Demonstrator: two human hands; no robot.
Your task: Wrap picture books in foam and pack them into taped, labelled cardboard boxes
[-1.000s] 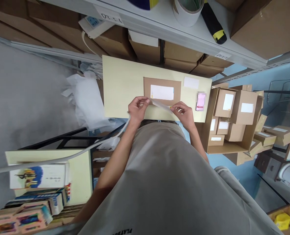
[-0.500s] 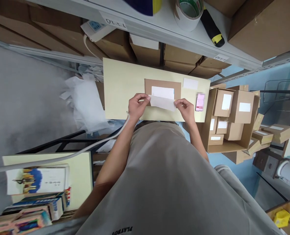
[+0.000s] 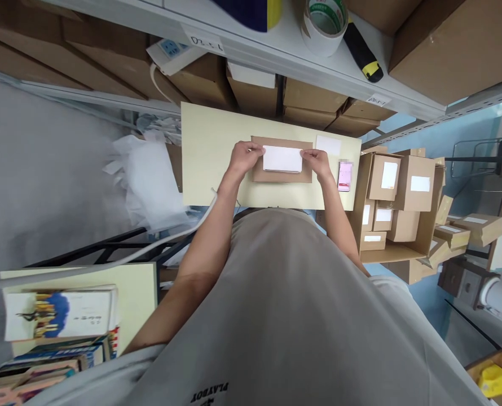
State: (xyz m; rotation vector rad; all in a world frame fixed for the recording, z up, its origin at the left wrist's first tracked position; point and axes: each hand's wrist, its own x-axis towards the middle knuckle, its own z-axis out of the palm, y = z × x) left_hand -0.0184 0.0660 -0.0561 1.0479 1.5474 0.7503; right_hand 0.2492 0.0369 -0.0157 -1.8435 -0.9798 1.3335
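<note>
A flat brown cardboard box lies on the pale yellow board. Over its middle is a white label, a blank-looking rectangle with a thin shadow along its lower edge. My left hand pinches the label's upper left corner between thumb and fingers. At the upper right corner, my right hand pinches it the same way. I cannot tell whether the label lies fully flat on the box. Right of the box are a white slip and a phone with a pink screen.
A large open carton with several labelled boxes stands at the right. Above the board runs a metal shelf with a tape roll and a black-and-yellow cutter. A white cable crosses near my left forearm.
Both hands have moved up and away from me with the white label. It hung tilted over the box's near edge, below another white rectangle, and now sits over the box's middle.
</note>
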